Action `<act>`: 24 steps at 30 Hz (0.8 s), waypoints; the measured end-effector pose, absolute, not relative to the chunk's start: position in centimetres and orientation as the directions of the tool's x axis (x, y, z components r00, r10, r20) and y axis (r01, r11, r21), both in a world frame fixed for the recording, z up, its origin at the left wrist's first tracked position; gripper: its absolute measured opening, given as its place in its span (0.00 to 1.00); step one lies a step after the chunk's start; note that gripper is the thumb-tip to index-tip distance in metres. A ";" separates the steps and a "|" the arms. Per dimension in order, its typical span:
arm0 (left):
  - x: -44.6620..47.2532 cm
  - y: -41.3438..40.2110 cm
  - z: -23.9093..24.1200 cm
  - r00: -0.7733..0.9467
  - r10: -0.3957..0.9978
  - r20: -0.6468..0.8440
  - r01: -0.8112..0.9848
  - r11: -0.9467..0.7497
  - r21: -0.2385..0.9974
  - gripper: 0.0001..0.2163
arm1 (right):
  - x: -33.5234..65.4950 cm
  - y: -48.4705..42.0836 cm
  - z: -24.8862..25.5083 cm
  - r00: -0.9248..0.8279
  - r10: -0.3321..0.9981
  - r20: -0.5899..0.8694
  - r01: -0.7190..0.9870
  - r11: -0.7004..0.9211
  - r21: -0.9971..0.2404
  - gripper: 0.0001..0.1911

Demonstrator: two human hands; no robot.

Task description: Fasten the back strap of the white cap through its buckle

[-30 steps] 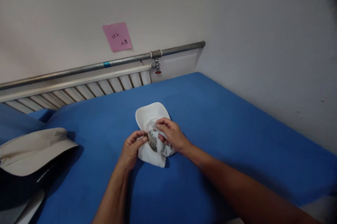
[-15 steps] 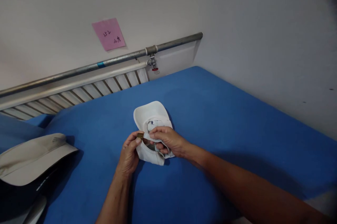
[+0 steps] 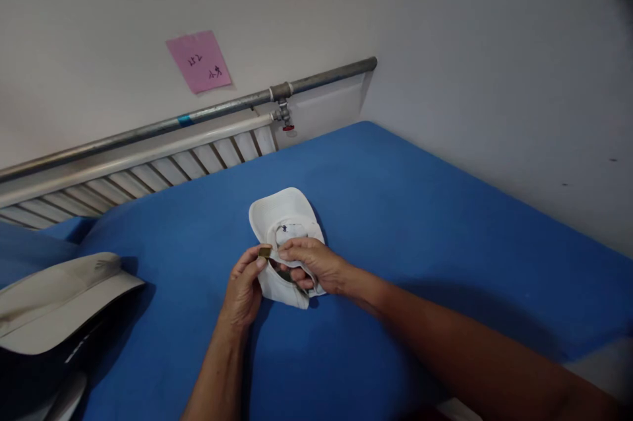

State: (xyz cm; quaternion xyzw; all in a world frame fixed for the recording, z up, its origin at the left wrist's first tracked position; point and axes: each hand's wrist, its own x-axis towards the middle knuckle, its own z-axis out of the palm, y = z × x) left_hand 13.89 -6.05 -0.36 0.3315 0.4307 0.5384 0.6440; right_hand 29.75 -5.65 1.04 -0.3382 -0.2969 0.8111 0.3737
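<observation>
A white baseball cap (image 3: 284, 205) lies on the blue surface with its brim pointing away from me and its back strap toward me. My left hand (image 3: 245, 286) pinches the brass-coloured strap buckle (image 3: 265, 253) between thumb and fingers at the cap's left side. The cap's strap is pinched by my right hand (image 3: 316, 264), just right of the buckle, while its lower fingers curl inside the cap's back opening. A small dark blue mark shows on the cap near the brim. Part of the strap is hidden behind my right fingers.
Another pale hat (image 3: 64, 295), with a black part under it, rests at the left. Behind the blue surface (image 3: 395, 223) run a white radiator (image 3: 148, 178) and a metal pipe (image 3: 326, 80) with a red-handled valve (image 3: 287, 128). A pink note (image 3: 198, 61) hangs on the wall.
The view has shifted slightly. Both hands keep their grip on the buckle and strap; the buckle's face is turned a little more toward me.
</observation>
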 end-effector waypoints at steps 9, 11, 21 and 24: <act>13.5 -6.1 -0.3 0.084 0.973 -0.216 -0.363 0.231 0.903 0.17 | 29.1 -6.1 0.6 -0.382 0.874 -0.300 -0.422 -0.454 -0.785 0.09; 13.3 -6.1 -0.3 0.103 0.972 -0.213 -0.372 0.236 0.898 0.18 | 29.2 -6.0 0.6 -0.426 0.854 -0.297 -0.411 -0.476 -0.778 0.09; 12.2 -6.2 -0.1 0.215 0.951 -0.224 -0.375 0.292 0.880 0.15 | 29.8 -5.7 0.9 -0.490 0.845 -0.215 -0.279 -0.385 -0.880 0.03; 12.1 -6.2 0.0 0.249 0.938 -0.239 -0.365 0.320 0.874 0.14 | 30.0 -5.5 0.8 -0.521 0.828 -0.208 -0.253 -0.383 -0.888 0.03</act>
